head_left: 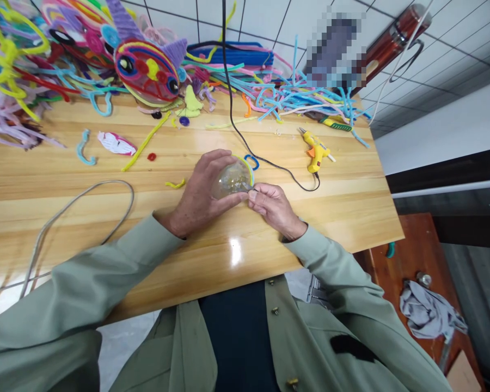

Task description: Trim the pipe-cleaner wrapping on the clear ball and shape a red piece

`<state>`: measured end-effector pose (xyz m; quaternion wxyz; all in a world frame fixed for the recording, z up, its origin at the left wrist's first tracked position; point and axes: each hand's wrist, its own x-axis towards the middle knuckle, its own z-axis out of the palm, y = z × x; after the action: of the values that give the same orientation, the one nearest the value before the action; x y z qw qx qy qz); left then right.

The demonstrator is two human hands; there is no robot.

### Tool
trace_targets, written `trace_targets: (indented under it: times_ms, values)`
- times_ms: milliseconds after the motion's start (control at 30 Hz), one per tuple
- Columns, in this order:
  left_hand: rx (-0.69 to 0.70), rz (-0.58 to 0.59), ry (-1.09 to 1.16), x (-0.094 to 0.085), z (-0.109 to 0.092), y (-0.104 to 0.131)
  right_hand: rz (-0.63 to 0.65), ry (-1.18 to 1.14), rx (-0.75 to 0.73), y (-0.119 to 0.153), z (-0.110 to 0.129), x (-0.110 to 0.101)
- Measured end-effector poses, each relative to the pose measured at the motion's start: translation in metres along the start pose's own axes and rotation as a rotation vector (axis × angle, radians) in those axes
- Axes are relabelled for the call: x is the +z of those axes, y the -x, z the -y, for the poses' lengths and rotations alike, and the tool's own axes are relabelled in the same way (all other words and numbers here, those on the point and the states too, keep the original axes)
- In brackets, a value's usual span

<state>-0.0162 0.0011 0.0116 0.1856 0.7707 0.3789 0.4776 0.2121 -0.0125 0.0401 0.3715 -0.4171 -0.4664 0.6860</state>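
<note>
My left hand point(206, 193) is closed round a clear, rounded plastic shell point(233, 177), thumb along its near side and fingers over its far side. A yellow and light-blue pipe cleaner edging point(250, 167) runs along the shell's right rim. At that rim's near right end, my right hand point(273, 206) pinches with thumb and forefinger; the small bit between the fingertips is mostly hidden. Just beyond the shell lies a blue pipe cleaner loop point(252, 161). A short yellow pipe cleaner piece point(175, 184) rests left of my left hand.
A yellow glue gun point(316, 152) lies at right, its black cord point(269, 163) crossing the table. Piled pipe cleaners point(294, 98) and a colourful fish-like figure point(149, 71) line the back. A grey cable point(77, 198) loops at left. A red flask point(392, 43) stands back right.
</note>
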Motion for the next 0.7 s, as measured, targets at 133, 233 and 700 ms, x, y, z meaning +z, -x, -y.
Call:
trace_targets:
  times_ms: [133,233,700]
  values:
    - [0.0,0.001,-0.021,0.0,-0.002,0.001,-0.045,-0.05,-0.007,0.002,-0.004,0.006]
    - [0.0,-0.021,-0.026,0.002,-0.004,0.002,-0.071,-0.098,-0.001,0.003,-0.006,0.01]
    - [-0.042,-0.085,-0.061,0.014,-0.001,0.007,-0.122,-0.063,-0.07,0.007,-0.009,0.011]
